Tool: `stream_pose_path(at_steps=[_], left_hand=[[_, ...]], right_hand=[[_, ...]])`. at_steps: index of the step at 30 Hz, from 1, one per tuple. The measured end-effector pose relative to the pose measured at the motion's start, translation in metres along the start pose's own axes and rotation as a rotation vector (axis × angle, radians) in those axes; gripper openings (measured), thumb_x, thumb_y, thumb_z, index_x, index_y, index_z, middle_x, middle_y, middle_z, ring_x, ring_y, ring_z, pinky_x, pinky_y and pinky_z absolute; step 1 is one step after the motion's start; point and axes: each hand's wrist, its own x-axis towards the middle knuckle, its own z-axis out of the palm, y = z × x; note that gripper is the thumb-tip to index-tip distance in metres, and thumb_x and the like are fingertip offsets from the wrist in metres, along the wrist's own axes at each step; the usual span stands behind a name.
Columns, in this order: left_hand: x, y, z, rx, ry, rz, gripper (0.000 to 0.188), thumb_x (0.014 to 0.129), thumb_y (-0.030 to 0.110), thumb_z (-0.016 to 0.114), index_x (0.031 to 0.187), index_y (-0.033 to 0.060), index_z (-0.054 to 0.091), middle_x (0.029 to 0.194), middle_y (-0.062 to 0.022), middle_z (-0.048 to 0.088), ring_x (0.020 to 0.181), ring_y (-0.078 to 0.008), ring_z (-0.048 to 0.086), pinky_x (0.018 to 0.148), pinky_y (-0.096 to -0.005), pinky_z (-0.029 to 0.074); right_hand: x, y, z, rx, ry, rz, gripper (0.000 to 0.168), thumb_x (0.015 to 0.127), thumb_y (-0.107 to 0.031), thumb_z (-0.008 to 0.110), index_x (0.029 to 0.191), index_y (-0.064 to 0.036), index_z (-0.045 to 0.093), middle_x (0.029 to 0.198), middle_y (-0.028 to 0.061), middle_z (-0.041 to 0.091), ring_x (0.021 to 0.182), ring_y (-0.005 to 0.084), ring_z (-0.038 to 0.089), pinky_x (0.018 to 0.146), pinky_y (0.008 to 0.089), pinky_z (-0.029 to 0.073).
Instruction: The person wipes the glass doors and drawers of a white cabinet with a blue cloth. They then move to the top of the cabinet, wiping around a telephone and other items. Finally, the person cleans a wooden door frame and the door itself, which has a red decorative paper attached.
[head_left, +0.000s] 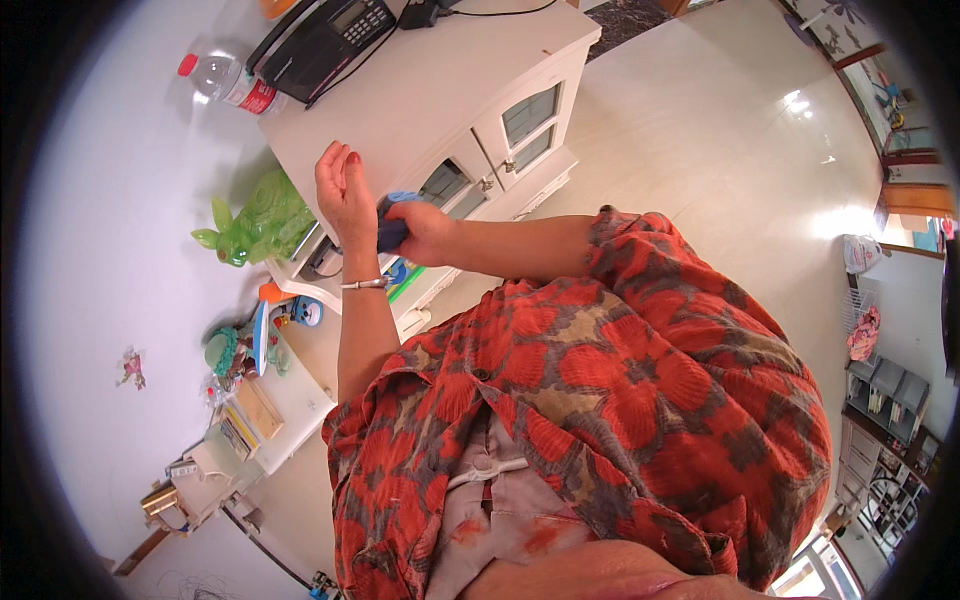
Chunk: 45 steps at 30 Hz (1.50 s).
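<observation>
My left hand (343, 187), with a silver bracelet (365, 284) at the wrist, is raised near the edge of a white cabinet (442, 82). Its fingers are loosely bent and I see nothing held in them. My right hand (427, 234) grips a dark blue cloth (390, 235) close against the left wrist. A light blue part shows above the right hand's fingers. Part of the cloth is hidden behind the left wrist, and I cannot tell whether it touches the skin.
On the cabinet stand a black keypad device (322, 49) with cords and a red-capped plastic bottle (232, 86). A green translucent rabbit-like ornament (262, 217) is by the wall. Books (247, 424) and a doll (229, 351) occupy a lower white unit. Pale floor (712, 127) lies right.
</observation>
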Motion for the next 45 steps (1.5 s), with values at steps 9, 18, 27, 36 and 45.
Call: stream_pose_path(at_steps=[9,18,27,36,45], left_hand=[[0.0,-0.005,0.005,0.077,0.05,0.039,0.036,0.092,0.013,0.055,0.121,-0.0054,0.045,0.12,-0.0207,0.053,0.112,-0.0237,0.053,0.097,-0.032,0.041],[-0.003,0.004,0.049,0.571,0.227,0.25,0.033,0.085,0.009,0.061,0.114,-0.0023,0.051,0.119,-0.0183,0.054,0.111,-0.0304,0.052,0.097,-0.0382,0.041],[0.021,0.033,0.2,0.688,0.193,0.385,0.03,0.082,0.008,0.063,0.109,0.0005,0.053,0.123,-0.0194,0.051,0.114,-0.0344,0.049,0.096,-0.0392,0.039],[0.028,0.027,0.253,0.938,0.274,0.265,0.03,0.083,0.013,0.062,0.11,0.0023,0.054,0.123,-0.0181,0.052,0.113,-0.0337,0.049,0.094,-0.0406,0.04],[0.02,0.016,0.254,1.158,0.318,0.292,0.032,0.082,0.016,0.059,0.111,0.0039,0.054,0.123,-0.0166,0.053,0.113,-0.0334,0.049,0.094,-0.0434,0.038]], right_hand=[[-0.04,-0.149,-0.048,0.064,0.243,-0.381,0.026,0.086,-0.006,0.047,0.111,-0.002,0.044,0.11,0.0166,0.054,0.097,0.0332,0.057,0.081,0.0476,0.051],[-0.077,-0.311,-0.099,-0.065,0.267,-0.67,0.018,0.085,-0.005,0.048,0.102,-0.001,0.05,0.1,0.0139,0.057,0.088,0.0275,0.06,0.073,0.0413,0.052],[-0.085,-0.358,-0.102,-0.946,0.14,-0.924,0.029,0.088,-0.018,0.055,0.111,-0.002,0.054,0.083,0.0003,0.055,0.077,0.0091,0.049,0.072,0.024,0.044],[-0.03,-0.389,-0.151,-1.116,0.158,-0.465,0.033,0.081,-0.014,0.047,0.111,-0.007,0.057,0.081,0.0023,0.058,0.069,0.0117,0.052,0.061,0.027,0.042],[-0.024,-0.412,-0.084,-1.049,-0.116,-0.486,0.038,0.086,-0.017,0.053,0.123,-0.006,0.051,0.097,0.0061,0.063,0.09,0.0171,0.059,0.082,0.0301,0.046]])
